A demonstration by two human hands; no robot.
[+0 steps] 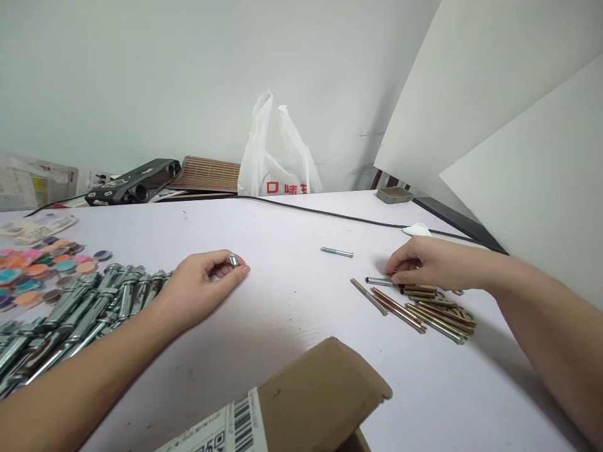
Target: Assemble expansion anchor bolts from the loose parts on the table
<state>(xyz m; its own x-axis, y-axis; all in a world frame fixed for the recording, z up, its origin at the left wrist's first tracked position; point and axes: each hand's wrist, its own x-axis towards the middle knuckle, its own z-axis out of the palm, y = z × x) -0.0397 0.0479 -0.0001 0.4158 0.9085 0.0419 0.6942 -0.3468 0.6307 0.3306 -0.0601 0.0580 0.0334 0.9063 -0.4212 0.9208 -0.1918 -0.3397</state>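
Note:
My left hand [207, 282] rests on the white table with its fingers curled round a small silver metal piece [234, 260]. Only its tip shows between thumb and forefinger, so its exact kind is hidden. On the right, my right hand [417, 263] pinches a short silver metal tube [378, 282] near the tabletop. Just below that hand lie several brass-coloured bolts [440, 317] with ring washers, and a few long thin rods [398, 309]. A single silver bolt [337, 252] lies apart, between my two hands.
Several silver expansion bolts [89, 307] are piled at the left, beside coloured round discs [61, 267]. An opened cardboard box [325, 395] stands at the front edge. Behind are a white plastic bag [277, 150], a black cable [325, 213] and a small green tray [394, 195].

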